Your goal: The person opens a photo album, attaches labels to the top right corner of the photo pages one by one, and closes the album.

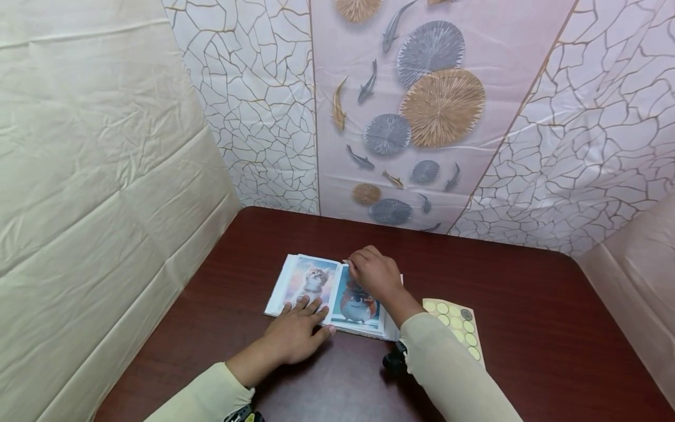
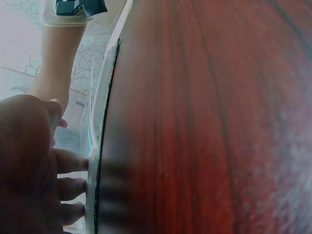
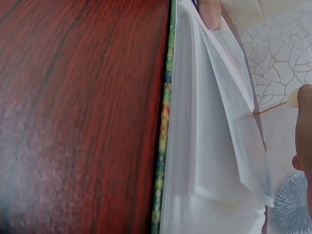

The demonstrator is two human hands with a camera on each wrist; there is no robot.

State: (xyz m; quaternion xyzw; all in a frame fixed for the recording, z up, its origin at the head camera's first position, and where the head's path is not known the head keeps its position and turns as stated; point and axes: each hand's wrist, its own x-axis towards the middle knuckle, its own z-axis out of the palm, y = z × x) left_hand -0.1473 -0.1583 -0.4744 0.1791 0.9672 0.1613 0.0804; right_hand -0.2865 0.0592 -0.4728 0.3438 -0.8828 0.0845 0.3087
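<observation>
A small photo album point(image 1: 334, 316) lies spread on the table. Its left page shows a kitten picture point(image 1: 314, 279); the right page has a teal picture point(image 1: 358, 306) of a round creature, partly covered by my right hand. Flat on the lower left page, my left hand point(image 1: 297, 331) rests with fingers spread and the thumb near the bottom edge. Over the top of the right page, near the fold, my right hand point(image 1: 375, 272) is curled. It pinches a small pale yellow piece point(image 3: 293, 98), coloured like the sheet's stickers. Loose page edges point(image 3: 229, 107) fan up in the right wrist view.
A sheet of round yellow stickers point(image 1: 471, 328) lies right of the album, partly under my right sleeve; one circle near its top corner is dark grey. The dark red wooden table point(image 1: 548, 328) meets patterned cloth walls point(image 1: 263, 117) behind and at the sides.
</observation>
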